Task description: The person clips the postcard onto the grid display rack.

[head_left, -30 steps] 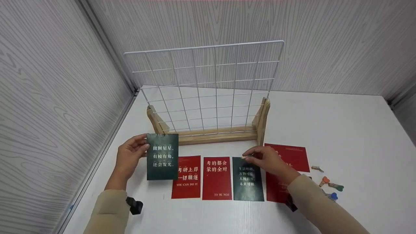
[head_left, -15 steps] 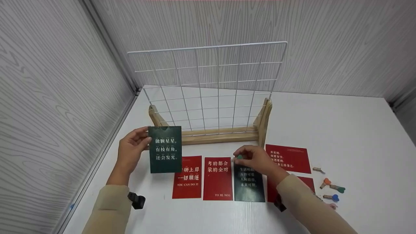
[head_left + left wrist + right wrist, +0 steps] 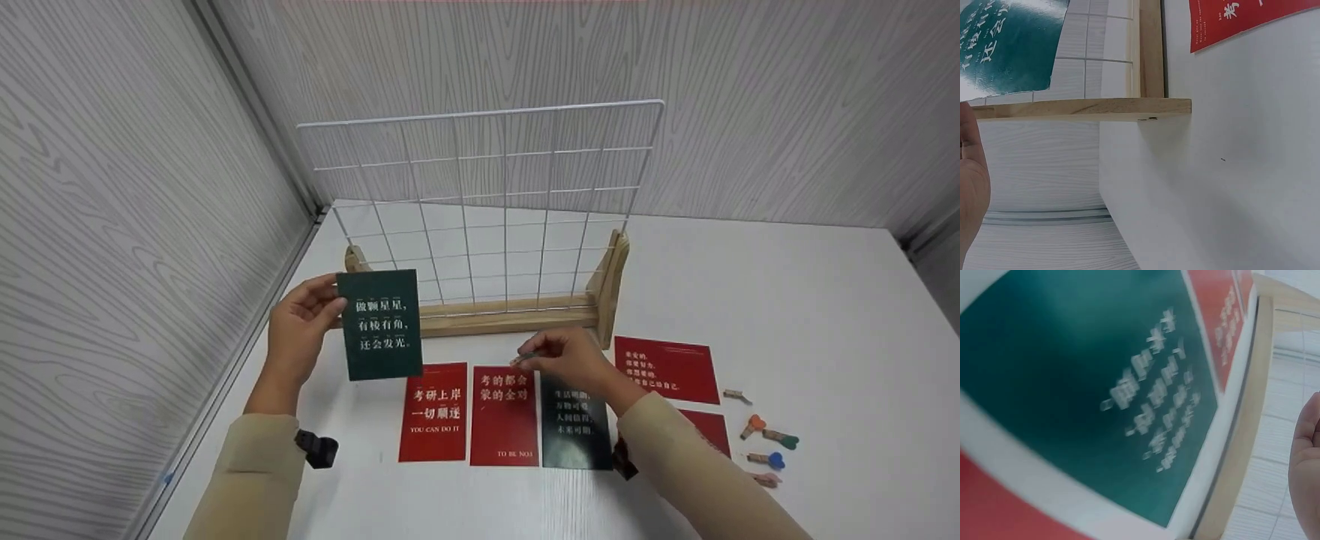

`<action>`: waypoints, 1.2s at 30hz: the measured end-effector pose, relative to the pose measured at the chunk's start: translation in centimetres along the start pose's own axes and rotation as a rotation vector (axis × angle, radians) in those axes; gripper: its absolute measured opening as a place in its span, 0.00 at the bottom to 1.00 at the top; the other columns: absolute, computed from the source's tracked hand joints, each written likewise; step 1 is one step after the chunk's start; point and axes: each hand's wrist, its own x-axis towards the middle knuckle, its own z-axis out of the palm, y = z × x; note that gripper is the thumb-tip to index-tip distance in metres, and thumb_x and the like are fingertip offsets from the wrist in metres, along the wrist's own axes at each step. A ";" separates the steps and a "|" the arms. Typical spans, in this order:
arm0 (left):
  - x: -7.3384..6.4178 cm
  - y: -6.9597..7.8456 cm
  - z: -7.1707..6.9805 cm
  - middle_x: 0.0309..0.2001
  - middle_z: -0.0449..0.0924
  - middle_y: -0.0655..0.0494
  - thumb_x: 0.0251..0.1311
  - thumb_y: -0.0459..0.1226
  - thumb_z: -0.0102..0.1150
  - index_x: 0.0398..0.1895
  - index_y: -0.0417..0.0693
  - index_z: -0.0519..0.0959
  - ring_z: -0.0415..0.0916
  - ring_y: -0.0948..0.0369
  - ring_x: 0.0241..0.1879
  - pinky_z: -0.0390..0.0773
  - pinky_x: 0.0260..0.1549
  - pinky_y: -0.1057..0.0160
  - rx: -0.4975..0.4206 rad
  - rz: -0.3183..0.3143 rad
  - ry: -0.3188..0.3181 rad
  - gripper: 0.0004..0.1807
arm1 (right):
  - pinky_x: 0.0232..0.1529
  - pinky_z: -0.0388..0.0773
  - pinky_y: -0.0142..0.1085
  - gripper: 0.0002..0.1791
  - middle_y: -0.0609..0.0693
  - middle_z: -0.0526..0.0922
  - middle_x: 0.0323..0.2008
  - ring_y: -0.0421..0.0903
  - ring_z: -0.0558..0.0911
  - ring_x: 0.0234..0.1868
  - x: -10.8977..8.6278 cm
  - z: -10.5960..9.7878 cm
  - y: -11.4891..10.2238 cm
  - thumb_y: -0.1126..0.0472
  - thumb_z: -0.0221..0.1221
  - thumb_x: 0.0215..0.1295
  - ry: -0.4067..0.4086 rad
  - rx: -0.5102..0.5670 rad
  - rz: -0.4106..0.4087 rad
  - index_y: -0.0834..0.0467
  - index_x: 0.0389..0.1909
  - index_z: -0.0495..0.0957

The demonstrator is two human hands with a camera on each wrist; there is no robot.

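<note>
My left hand (image 3: 298, 326) pinches a dark green card (image 3: 382, 326) with white Chinese lettering by its left edge. The card is raised, upright, before the left end of a white wire grid (image 3: 505, 202) on a wooden stand; its lower edge overlaps a red card (image 3: 435, 442) in the head view. A small wooden clothespin (image 3: 523, 358) with a greenish end is between the thumb and fingers of my right hand (image 3: 576, 364), above the tops of another red card (image 3: 504, 427) and a green card (image 3: 576, 446). The right wrist view, blurred, shows only part of that hand (image 3: 1306, 467).
Two more red cards lie to the right, one the upper card (image 3: 667, 367), the other the lower card (image 3: 709, 427), partly under the right sleeve. Several clothespins, among them an orange one (image 3: 752, 426) and a blue one (image 3: 766, 459), lie beyond them. A wall (image 3: 112, 262) stands left.
The green card in my left hand has risen towards the grid. My right hand has moved left with the clothespin, from above the green card on the table to the red one beside it.
</note>
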 end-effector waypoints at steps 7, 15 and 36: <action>0.8 0.5 0.2 0.41 0.78 0.49 0.60 0.26 0.59 0.55 0.35 0.75 0.78 0.58 0.38 0.81 0.36 0.64 -0.025 0.032 0.018 0.19 | 0.46 0.79 0.37 0.09 0.53 0.85 0.38 0.57 0.82 0.45 1.0 0.2 -1.2 0.67 0.61 0.62 -0.047 0.098 -0.022 0.60 0.43 0.83; 1.6 1.2 0.6 0.41 0.78 0.50 0.59 0.26 0.60 0.56 0.35 0.74 0.78 0.59 0.38 0.80 0.35 0.65 -0.033 0.058 0.028 0.20 | 0.44 0.79 0.37 0.12 0.58 0.84 0.39 0.52 0.83 0.41 2.1 0.0 -1.8 0.72 0.59 0.62 -0.022 0.008 -0.099 0.63 0.45 0.83; 3.7 3.3 1.1 0.39 0.78 0.51 0.58 0.25 0.60 0.54 0.35 0.76 0.76 0.59 0.36 0.80 0.33 0.66 -0.092 0.121 0.096 0.19 | 0.43 0.80 0.37 0.11 0.52 0.84 0.37 0.47 0.83 0.39 5.0 -1.3 -6.5 0.66 0.64 0.58 -0.020 0.019 -0.125 0.61 0.43 0.83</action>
